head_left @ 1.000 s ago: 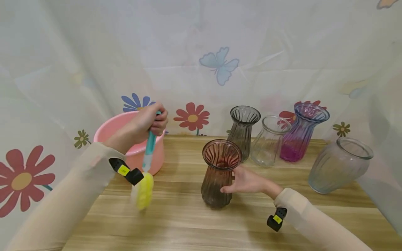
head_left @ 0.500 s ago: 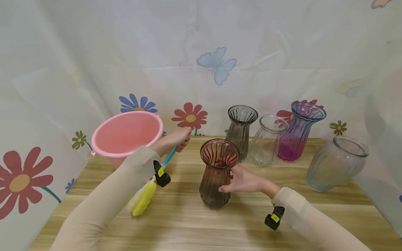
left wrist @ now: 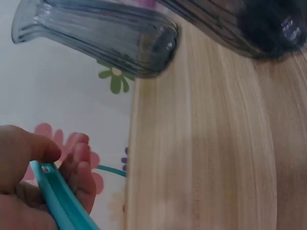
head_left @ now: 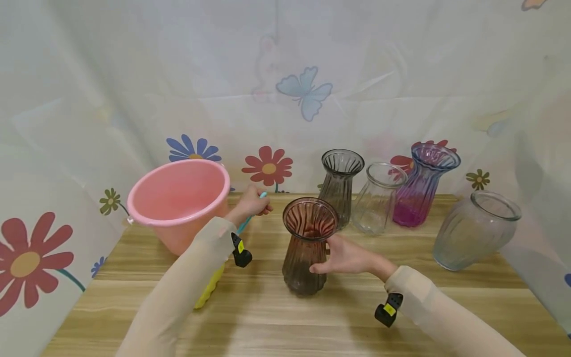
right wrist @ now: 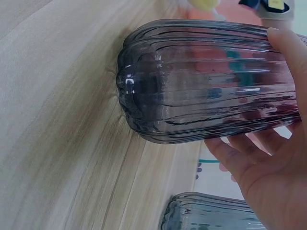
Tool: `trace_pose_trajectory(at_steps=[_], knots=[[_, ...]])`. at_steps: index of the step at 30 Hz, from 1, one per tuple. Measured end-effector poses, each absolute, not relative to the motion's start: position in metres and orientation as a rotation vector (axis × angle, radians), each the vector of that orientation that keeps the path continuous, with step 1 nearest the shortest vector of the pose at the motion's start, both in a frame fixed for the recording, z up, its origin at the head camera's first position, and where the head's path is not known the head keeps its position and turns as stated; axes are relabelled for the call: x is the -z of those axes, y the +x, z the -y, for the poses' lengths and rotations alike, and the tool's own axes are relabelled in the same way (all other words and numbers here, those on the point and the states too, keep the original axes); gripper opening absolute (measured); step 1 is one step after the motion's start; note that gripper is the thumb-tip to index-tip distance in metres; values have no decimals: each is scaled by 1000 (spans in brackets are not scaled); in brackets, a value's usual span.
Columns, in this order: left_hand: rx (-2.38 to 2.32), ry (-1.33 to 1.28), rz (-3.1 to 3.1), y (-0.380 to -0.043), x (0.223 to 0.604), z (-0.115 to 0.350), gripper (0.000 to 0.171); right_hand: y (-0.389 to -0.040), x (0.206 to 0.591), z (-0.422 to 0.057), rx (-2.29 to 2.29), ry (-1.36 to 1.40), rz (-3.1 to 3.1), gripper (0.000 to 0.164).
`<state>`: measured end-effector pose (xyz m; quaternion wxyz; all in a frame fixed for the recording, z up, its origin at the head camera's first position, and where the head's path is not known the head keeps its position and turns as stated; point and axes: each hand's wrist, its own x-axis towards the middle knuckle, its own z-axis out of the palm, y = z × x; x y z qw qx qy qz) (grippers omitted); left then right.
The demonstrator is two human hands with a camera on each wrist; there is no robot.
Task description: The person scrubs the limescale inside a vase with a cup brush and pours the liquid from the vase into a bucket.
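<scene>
My left hand (head_left: 252, 202) holds a sponge brush by its turquoise handle (left wrist: 64, 206), to the right of the bucket. The left wrist view shows the thumb against the handle's end and the fingers loosely curled. Below the forearm shows part of the brush's yellow sponge head (head_left: 209, 290); the sleeve covers the rest. With thumb and fingers round its side, my right hand (head_left: 350, 258) grips a ribbed glass vase (head_left: 308, 263), reddish at the flared rim and grey below. The vase is upright at mid-table, its mouth uncovered.
A pink bucket (head_left: 178, 223) stands at the left. Behind and right of the held vase are a grey vase (head_left: 339, 186), a clear vase (head_left: 372, 210) and a blue-purple vase (head_left: 419, 193). A frosted rounded vase (head_left: 473, 233) is farther right. A flower-printed sheet (head_left: 357, 114) hangs behind the wooden table.
My left hand has come from in front of the bucket rightward and lower, and the brush has gone from nearly vertical to slanted. The right hand stays on the vase.
</scene>
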<state>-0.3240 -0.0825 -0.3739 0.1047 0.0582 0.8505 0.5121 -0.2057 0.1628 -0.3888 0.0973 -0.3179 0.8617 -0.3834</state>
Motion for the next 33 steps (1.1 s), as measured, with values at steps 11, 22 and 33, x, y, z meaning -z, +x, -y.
trace_pose_trajectory(at_steps=[11, 22, 33], knots=[[-1177, 29, -2936, -327, 416, 76, 9, -204, 393, -164, 1210, -912, -2509, 73], [-903, -78, -3062, -325, 446, 78, 10, -202, 396, -164, 1264, -860, -2495, 72], [-902, -81, -3052, -322, 448, 80, 20, -201, 399, -164, 1288, -832, -2494, 71]])
